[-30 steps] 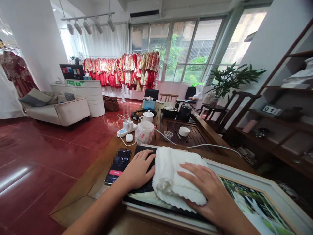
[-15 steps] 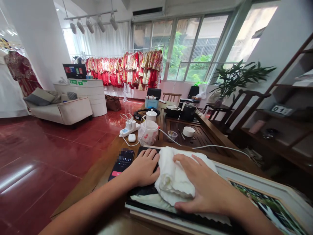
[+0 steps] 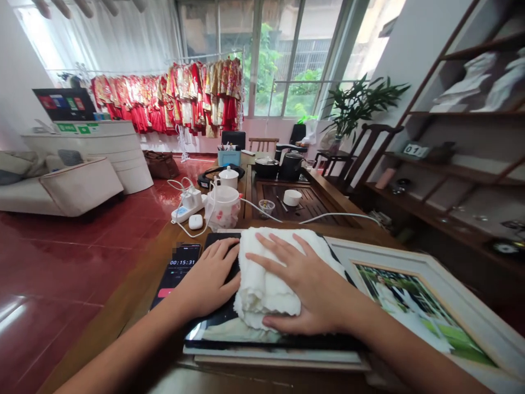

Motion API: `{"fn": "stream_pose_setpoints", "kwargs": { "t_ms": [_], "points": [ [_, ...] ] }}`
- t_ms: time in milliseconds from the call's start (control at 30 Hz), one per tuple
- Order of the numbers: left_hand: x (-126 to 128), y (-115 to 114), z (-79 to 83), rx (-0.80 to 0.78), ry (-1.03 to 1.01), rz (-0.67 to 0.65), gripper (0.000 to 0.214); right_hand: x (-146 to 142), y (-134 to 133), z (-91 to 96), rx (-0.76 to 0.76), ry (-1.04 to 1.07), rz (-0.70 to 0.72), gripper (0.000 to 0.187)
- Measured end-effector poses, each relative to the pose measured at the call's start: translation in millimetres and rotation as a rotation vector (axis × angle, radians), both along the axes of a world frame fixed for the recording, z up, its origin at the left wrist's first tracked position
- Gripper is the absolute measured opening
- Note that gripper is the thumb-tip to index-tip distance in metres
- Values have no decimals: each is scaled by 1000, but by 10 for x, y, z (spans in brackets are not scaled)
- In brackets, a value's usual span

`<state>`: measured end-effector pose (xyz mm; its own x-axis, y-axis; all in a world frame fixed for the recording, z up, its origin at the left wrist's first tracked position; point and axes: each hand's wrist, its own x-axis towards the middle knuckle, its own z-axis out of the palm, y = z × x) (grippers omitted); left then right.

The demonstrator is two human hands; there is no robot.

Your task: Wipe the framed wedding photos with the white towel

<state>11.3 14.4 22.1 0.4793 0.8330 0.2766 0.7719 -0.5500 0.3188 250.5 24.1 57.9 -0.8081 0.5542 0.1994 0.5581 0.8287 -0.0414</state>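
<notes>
Two hands and one white towel (image 3: 266, 290) meet at the near end of a wooden table (image 3: 135, 303). The right hand (image 3: 305, 284) lies on the folded towel, fingers spread wide; the left hand (image 3: 211, 276), fingers extended and slightly parted, rests on one dark glossy panel (image 3: 209, 331) beneath the towel. One phone (image 3: 176, 273) lies near the table's left edge, one framed photograph (image 3: 426, 312) right of the panel. Toward the far end stand one lidded cup (image 3: 228, 177) and one white bowl (image 3: 292, 197). Bare wood runs between phone and left edge; the panel's front margin shows below the towel.
</notes>
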Motion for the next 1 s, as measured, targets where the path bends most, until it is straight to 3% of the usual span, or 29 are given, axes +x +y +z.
{"fn": "stream_pose_setpoints", "kwargs": {
  "t_ms": [233, 533, 867, 1000],
  "points": [
    [60, 41, -49, 10, 20, 0, 50, 78, 85, -70, -16, -8, 12, 87],
    [143, -74, 74, 10, 47, 17, 46, 184, 5, 123, -98, -59, 91, 76],
    [253, -166, 214, -12, 42, 65, 50, 486, 79, 284, -83, 40, -133, 64],
    [294, -199, 276, -15, 28, 59, 50, 480, -39, 345, -81, 39, -18, 63]
  ]
}}
